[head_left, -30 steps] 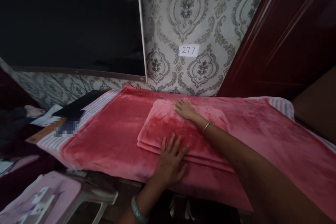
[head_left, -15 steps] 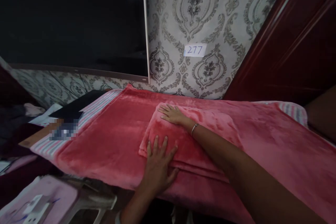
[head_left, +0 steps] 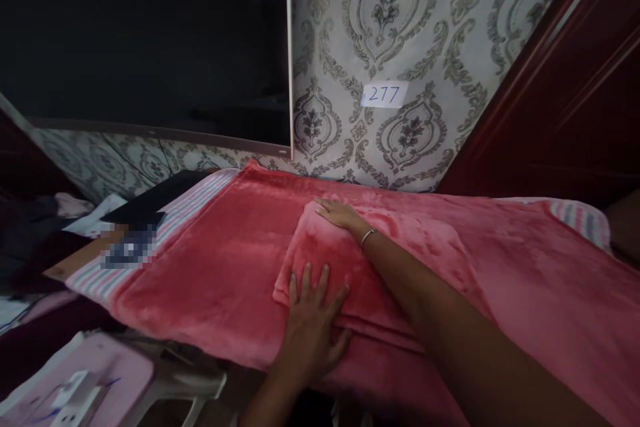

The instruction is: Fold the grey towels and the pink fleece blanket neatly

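A folded red-pink plush blanket [head_left: 390, 273] lies in layers on a larger spread of the same plush cloth [head_left: 200, 260]. My left hand [head_left: 313, 327] rests with spread fingers on the folded blanket's near left part, its thumb over the front folded edge. Reaching across the pile, my right hand [head_left: 340, 215] lies on the far left corner, fingers extended and close together. A thin bracelet [head_left: 369, 236] circles the right wrist. Neither hand grips anything that I can see.
Behind the cloth stand a dark television [head_left: 150, 47] and a patterned wall with a "277" paper label [head_left: 385, 94]. A dark red panel [head_left: 560, 107] leans in at right. At lower left, a pink stool [head_left: 115, 363] carries a white power strip [head_left: 75, 400].
The view has shifted a little, so everything sits slightly further right. My right hand's fingers have drawn closer together at the far corner. My left hand stays spread on the blanket.
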Available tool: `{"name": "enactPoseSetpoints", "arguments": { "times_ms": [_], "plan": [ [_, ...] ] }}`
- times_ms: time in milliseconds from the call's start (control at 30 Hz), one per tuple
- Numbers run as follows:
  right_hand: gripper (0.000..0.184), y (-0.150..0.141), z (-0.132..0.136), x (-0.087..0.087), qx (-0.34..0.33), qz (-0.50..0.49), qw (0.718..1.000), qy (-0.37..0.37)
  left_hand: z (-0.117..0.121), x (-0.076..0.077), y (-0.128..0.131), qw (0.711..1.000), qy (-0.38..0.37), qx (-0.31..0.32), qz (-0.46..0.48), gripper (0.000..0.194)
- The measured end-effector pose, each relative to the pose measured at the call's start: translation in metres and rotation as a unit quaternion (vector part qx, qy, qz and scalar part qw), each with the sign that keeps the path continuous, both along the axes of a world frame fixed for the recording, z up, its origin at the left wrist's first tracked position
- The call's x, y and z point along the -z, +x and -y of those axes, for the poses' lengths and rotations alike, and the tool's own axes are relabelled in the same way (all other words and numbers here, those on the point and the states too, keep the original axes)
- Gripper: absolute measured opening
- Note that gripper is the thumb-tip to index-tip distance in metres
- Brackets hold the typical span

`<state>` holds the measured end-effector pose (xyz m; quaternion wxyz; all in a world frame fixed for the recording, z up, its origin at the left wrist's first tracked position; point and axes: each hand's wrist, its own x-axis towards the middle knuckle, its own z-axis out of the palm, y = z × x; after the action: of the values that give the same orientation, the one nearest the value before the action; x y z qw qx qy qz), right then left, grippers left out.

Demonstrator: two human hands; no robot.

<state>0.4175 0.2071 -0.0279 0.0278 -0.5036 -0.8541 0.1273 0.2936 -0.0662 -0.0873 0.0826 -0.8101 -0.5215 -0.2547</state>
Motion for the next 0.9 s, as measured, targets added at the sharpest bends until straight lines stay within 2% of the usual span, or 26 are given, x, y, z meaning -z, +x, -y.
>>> {"name": "enactPoseSetpoints", "arguments": {
  "times_ms": [100,200,300,367,433,500,667,767,900],
  "plan": [
    [0.066,-0.003,0.009,-0.013,0.015,0.007,1.000,0.009,0.000,0.000,0.000,1.000,-0.003,-0.001,-0.001,0.087],
    [0.065,0.001,0.032,-0.029,0.003,-0.001,0.999,0.050,-0.001,0.000,0.000,1.000,-0.005,-0.005,-0.002,0.084],
    [0.063,0.020,0.076,-0.038,-0.049,0.003,0.995,0.088,-0.002,-0.001,-0.001,1.000,-0.009,-0.005,0.000,0.078],
    [0.062,0.043,0.112,-0.037,-0.089,0.007,0.992,0.090,-0.003,-0.003,-0.001,1.000,-0.015,0.000,0.000,0.075],
    [0.061,0.074,0.147,-0.030,-0.115,0.001,0.990,0.084,-0.003,-0.005,0.000,1.000,-0.025,0.001,-0.002,0.074],
    [0.061,0.108,0.177,-0.021,-0.104,-0.005,0.992,0.075,-0.004,-0.008,0.001,0.999,-0.035,-0.001,-0.004,0.076],
    [0.061,0.182,0.223,0.013,0.015,0.012,0.997,0.076,-0.005,-0.012,0.003,0.998,-0.053,-0.006,-0.012,0.076],
    [0.059,0.207,0.243,0.032,0.049,0.001,0.992,0.115,-0.005,-0.013,0.003,0.998,-0.058,-0.008,-0.022,0.072],
    [0.062,0.224,0.271,0.051,0.060,-0.033,0.980,0.184,-0.006,-0.014,0.001,0.998,-0.058,-0.007,-0.036,0.069]
  ]
}}
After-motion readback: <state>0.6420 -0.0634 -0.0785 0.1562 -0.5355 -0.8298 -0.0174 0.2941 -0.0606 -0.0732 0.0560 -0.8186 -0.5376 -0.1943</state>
